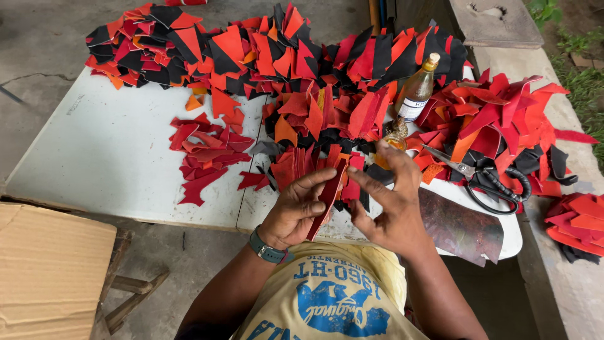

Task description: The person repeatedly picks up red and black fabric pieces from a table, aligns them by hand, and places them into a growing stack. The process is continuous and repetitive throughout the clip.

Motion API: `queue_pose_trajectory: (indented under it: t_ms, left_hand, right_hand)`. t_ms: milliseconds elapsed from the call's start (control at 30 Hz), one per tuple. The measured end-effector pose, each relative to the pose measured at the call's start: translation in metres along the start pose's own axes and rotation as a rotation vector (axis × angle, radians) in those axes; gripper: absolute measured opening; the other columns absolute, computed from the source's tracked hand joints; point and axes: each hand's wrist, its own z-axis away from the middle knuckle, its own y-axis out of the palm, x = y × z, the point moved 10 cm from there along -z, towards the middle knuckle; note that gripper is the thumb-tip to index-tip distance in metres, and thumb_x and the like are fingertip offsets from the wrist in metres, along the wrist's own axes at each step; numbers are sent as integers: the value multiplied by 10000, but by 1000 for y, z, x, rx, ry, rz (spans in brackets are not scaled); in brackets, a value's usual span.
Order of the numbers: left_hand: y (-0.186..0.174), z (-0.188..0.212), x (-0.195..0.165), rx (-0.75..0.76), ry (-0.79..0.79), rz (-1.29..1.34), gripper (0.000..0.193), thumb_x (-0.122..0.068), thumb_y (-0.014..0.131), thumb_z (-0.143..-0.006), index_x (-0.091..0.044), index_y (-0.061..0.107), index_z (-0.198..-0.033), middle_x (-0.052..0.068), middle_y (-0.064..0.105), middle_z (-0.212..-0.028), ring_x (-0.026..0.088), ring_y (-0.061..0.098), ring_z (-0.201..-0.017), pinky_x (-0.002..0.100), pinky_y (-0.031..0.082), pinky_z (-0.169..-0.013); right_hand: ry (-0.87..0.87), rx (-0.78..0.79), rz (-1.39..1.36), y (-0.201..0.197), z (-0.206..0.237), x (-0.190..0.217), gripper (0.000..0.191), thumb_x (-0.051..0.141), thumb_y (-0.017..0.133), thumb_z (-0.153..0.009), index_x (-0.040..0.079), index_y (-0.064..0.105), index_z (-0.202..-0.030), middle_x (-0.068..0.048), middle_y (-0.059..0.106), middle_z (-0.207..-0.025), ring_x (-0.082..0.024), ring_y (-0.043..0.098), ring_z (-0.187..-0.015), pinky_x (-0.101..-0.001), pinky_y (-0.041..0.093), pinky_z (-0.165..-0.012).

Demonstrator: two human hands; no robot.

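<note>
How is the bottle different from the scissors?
The bottle stands upright; the scissors lie flat. The bottle is clear glass with amber liquid and a pale cap; the scissors are metal with black handles. The bottle is farther from the right hand than the scissors. Both sit among red and black scraps.

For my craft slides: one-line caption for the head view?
Left hand holds a red leather strip; right hand open beside it, above scissors-strewn table.

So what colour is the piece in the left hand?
Red, seen in the head view: the left hand holds a red strip.
</note>
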Motion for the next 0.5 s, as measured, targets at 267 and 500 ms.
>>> queue_pose_trajectory:
  t_ms: [267, 500]
  left_hand:
    - [-13, 4, -3, -38, -20, -77, 585, 120, 678, -909, 14, 522, -1464, 107, 674, -1286, 154, 725, -988, 277, 611, -843]
    - [-30, -4, -12, -49, 50, -98, 569, 139, 644, -980, 30, 509, -1522, 114, 654, -1363, 112, 692, -962, 236, 572, -822]
  right_hand:
    - [187, 28, 198, -2, 0, -77, 382, 258, 788, -808, 126, 755, -1166, -143, 567, -1428, -357, 499, -1352, -527, 359, -1117]
    - [342, 465, 529, 44, 0, -186, 376, 418, 861, -691, 158, 794, -954, -113, 605, -1152, -333, 492, -1171, -513, 334, -971]
